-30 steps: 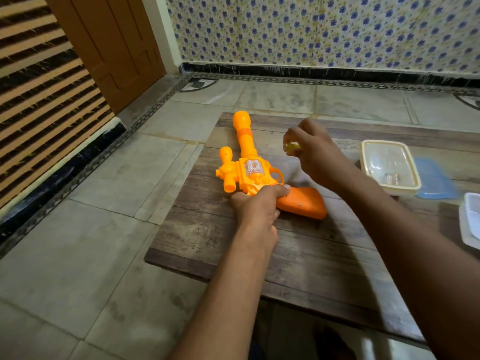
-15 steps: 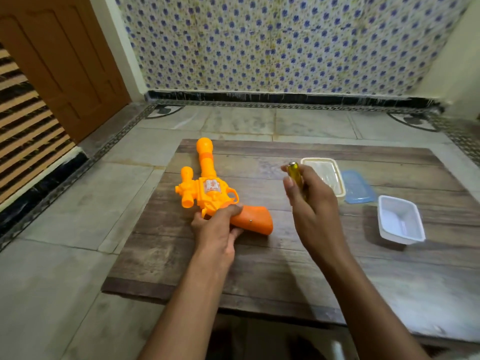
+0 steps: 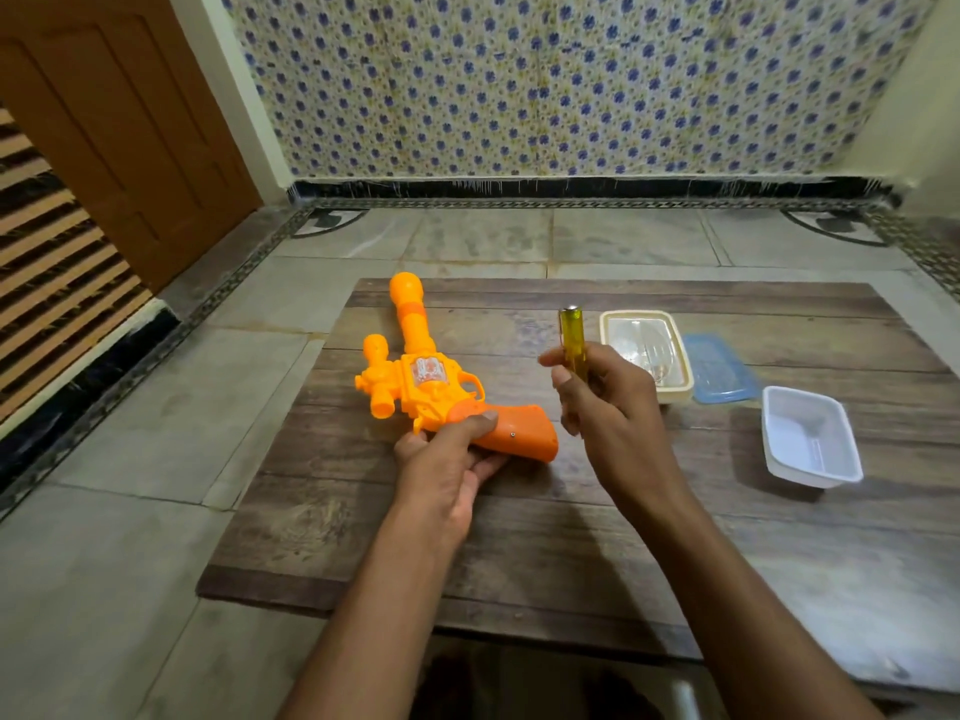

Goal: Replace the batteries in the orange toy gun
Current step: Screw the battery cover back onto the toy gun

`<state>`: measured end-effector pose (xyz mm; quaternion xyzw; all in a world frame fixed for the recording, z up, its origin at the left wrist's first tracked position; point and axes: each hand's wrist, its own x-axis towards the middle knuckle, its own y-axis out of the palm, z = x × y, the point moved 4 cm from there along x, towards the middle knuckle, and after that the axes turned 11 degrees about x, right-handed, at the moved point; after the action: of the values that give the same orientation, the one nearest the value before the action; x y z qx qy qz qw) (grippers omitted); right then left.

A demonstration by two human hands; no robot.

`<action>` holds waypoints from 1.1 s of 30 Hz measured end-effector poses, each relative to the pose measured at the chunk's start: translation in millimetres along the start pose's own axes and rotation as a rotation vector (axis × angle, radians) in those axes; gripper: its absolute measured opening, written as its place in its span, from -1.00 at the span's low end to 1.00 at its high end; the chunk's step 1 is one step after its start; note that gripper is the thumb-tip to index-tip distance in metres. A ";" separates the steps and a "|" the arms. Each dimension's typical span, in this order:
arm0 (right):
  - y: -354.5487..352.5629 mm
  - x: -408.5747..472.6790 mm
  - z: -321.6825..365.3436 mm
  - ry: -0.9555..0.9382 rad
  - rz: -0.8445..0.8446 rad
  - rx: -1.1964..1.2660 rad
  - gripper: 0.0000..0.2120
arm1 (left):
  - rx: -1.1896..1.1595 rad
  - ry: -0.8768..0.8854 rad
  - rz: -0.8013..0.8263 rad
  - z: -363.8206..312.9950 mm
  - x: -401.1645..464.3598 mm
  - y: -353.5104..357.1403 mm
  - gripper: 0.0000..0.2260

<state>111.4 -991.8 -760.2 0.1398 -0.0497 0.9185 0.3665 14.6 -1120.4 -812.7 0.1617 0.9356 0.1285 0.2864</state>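
A wooden tabletop [image 3: 571, 553] is lying low over a grey tiled floor [image 3: 130, 511], with a flower-patterned wall [image 3: 571, 85] standing behind it and a brown door [image 3: 119, 148] showing at the left. The orange toy gun [image 3: 415, 376] is lying flat on the left half of the tabletop, its barrel pointing away from the person and its darker grip [image 3: 514, 433] pointing right. The left hand [image 3: 447, 459] is gripping the gun where the body meets the grip, thumb pressing on top and fingers curling underneath. The right hand [image 3: 608, 402] is hovering above the tabletop just right of the gun, its fingers curling round a yellow translucent screwdriver handle [image 3: 572, 340], which is standing upright with a metal-looking end on top; the lower part is being hidden by the hand. Beyond that hand a cream-rimmed clear container [image 3: 647, 350] is sitting on the tabletop, with a blue lid [image 3: 719, 368] lying just beside it on the right. A white plastic tray [image 3: 810, 439] is resting nearer the right edge, apart from the lid
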 end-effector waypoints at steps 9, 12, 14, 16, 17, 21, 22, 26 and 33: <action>-0.9 3.5 -2.1 0.000 0.019 0.059 -0.88 | -0.018 -0.048 0.008 1.6 1.2 2.0 -0.51; -0.3 2.6 -3.3 0.037 -0.001 0.184 -0.90 | -0.040 -0.058 0.008 0.2 0.0 2.3 -0.51; 1.7 0.9 -4.6 0.064 -0.009 0.250 -0.89 | -0.043 -0.068 0.017 0.1 -0.3 2.4 -0.52; 3.7 -0.6 -5.8 0.114 -0.021 0.298 -0.90 | -0.040 -0.079 0.021 0.5 -0.8 2.5 -0.50; 4.4 -0.8 -6.8 0.136 -0.029 0.314 -0.92 | -0.039 -0.084 0.019 0.8 -0.6 2.2 -0.49; 5.1 -0.4 -11.7 0.199 -0.054 0.320 -0.91 | -0.027 -0.089 0.014 0.3 -1.2 1.1 -0.52; 5.1 -0.2 -13.0 0.210 -0.059 0.317 -0.90 | -0.026 -0.089 0.017 -0.1 -1.7 1.1 -0.53; 5.8 0.3 -17.8 0.251 -0.068 0.305 -0.87 | -0.025 -0.089 0.025 -0.4 -2.1 1.7 -0.52; 6.0 0.6 -21.8 0.270 -0.053 0.297 -0.85 | -0.016 -0.091 0.018 -1.0 -2.1 1.5 -0.53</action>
<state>102.1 -991.5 -780.8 0.0693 0.1395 0.9162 0.3691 16.0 -1119.9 -810.4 0.1733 0.9191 0.1313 0.3287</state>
